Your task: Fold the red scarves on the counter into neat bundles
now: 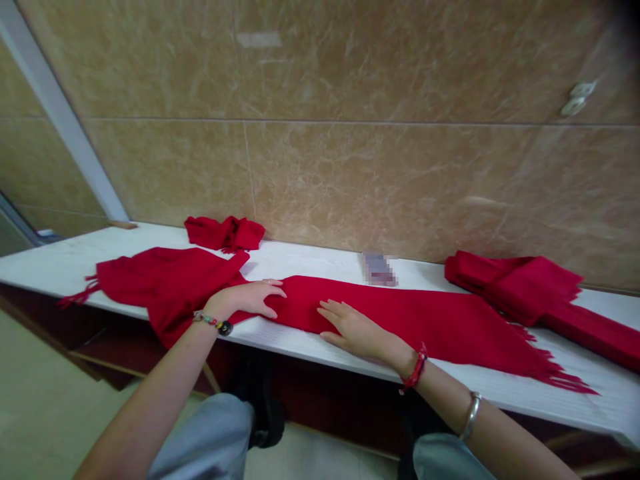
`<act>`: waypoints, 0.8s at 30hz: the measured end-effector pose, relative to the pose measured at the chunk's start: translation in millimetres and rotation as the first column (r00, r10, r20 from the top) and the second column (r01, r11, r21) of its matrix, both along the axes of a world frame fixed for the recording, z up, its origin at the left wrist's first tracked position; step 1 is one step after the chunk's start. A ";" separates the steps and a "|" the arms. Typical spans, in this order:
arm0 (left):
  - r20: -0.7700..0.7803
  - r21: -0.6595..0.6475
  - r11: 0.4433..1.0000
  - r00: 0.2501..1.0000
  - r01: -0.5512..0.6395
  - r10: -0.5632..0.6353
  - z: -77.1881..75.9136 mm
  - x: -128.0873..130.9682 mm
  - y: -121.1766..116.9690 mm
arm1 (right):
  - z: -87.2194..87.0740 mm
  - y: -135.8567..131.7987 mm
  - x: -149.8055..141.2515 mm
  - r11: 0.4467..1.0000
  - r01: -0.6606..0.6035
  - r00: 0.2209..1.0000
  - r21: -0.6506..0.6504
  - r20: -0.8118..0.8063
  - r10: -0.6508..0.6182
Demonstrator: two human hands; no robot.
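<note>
A long red scarf (420,320) with a fringed end lies along the white counter. Its right part is spread flat, while the left part is bunched and droops over the front edge. On the scarf's middle rests my left hand (253,298), fingers apart and curved on the cloth, a beaded bracelet at the wrist. My right hand (357,330) lies flat on the scarf a little farther right, fingers stretched out. The wrist and forearm carry a red cord and a silver bangle.
Behind the scarf lies a crumpled red scarf (225,233). More folded red scarves (520,283) lie at the right. A blurred phone-like item (379,269) sits near the wall. The white counter (295,339) has dark shelves beneath; a marbled tile wall (350,180) rises behind.
</note>
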State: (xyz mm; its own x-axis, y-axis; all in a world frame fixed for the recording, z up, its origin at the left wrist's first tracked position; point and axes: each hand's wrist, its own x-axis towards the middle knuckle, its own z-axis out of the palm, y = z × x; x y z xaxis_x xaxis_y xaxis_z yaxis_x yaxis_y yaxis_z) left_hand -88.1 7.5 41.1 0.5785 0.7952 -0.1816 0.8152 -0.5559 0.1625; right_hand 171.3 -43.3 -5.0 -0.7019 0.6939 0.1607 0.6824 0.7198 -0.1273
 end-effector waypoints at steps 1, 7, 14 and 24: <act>0.027 0.030 0.999 0.999 0.038 -0.039 -1.7 1.5 -1.4 | -1.8 1.2 -3.1 1.000 -0.019 1.000 -0.009 0.004 0.019; 0.093 0.210 0.944 0.956 0.254 -0.277 -20.5 32.0 -3.4 | -3.6 0.6 -1.8 0.992 -0.037 0.999 0.121 -0.035 0.041; 0.035 0.175 0.967 0.981 0.182 -0.191 -24.0 48.7 7.3 | 5.3 -16.5 6.5 0.980 -0.049 0.992 0.195 0.125 0.024; -0.048 0.241 0.969 0.998 0.059 -0.049 -25.4 74.5 15.3 | 6.0 -14.6 20.2 0.950 -0.153 0.981 0.272 0.160 0.112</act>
State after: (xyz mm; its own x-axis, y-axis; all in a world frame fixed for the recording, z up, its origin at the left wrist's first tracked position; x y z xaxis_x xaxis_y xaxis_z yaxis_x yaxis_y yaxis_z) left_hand -13.6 22.7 15.8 0.6180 0.7861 -0.0123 0.7859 -0.6181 -0.0151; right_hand 191.6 -57.9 1.0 -0.8142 0.5335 0.2291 0.5745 0.7976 0.1842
